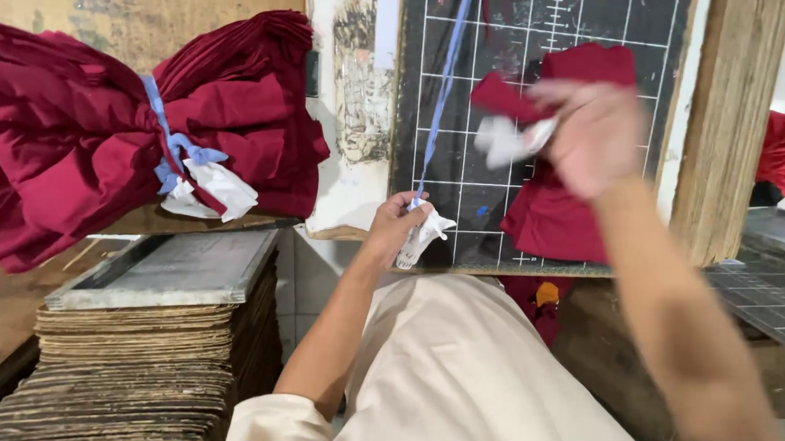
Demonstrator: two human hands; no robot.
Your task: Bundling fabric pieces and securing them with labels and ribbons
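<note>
We see the left hand (399, 222) pinched together on a blue strip (447, 84) and a white scrap (423, 235) near the lower edge of the dark gridded board (594, 13). The right hand (594, 135), blurred, seems closed on a white scrap and dark red cloth (553, 210) lying on the board's right half. Left of the board, a tied bundle of dark red cloth (68, 136) rests above a framed screen (172, 270) on stacked cardboard sheets (128, 377).
</note>
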